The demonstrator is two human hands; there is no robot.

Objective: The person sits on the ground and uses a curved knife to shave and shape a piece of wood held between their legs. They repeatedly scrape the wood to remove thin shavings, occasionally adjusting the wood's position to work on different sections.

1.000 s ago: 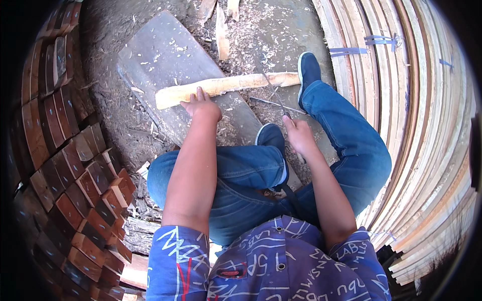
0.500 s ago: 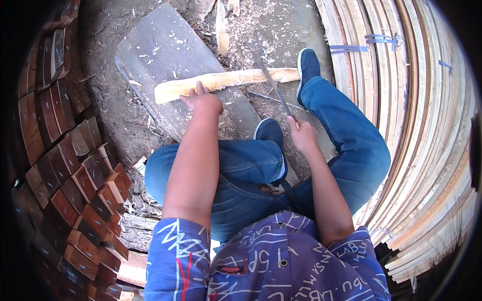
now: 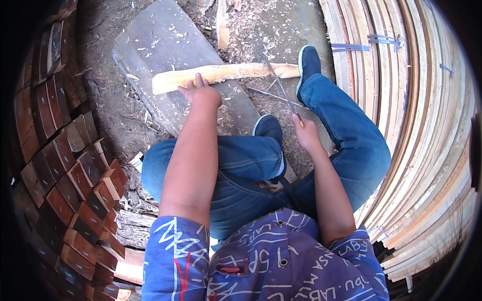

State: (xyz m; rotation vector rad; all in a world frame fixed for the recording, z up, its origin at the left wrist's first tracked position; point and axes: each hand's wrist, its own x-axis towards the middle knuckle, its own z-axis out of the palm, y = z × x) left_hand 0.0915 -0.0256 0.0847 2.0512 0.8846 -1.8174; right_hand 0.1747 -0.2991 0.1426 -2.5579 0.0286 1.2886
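Right now, the left hand (image 3: 202,93) sits at eleven o'clock, fingers spread and pressing on the wider end of the pale wood strip (image 3: 231,72), not wrapped round it. That strip lies at twelve o'clock, partly across a grey board (image 3: 158,37) at eleven, its far end against the right shoe (image 3: 310,61) at one. Towards two o'clock, the right hand (image 3: 306,131) is clamped on the near end of a long knife (image 3: 282,89). Half a second ago the blade showed more of its broad side; it now looks thinner, crossing over the strip, though I can't tell whether it touches. The left hand keeps its place, so the wood stays steadied. As for writing, the blue shirt (image 3: 266,261) at six is lettered in white, and wood blocks (image 3: 80,231) towards eight carry pale blue marks.
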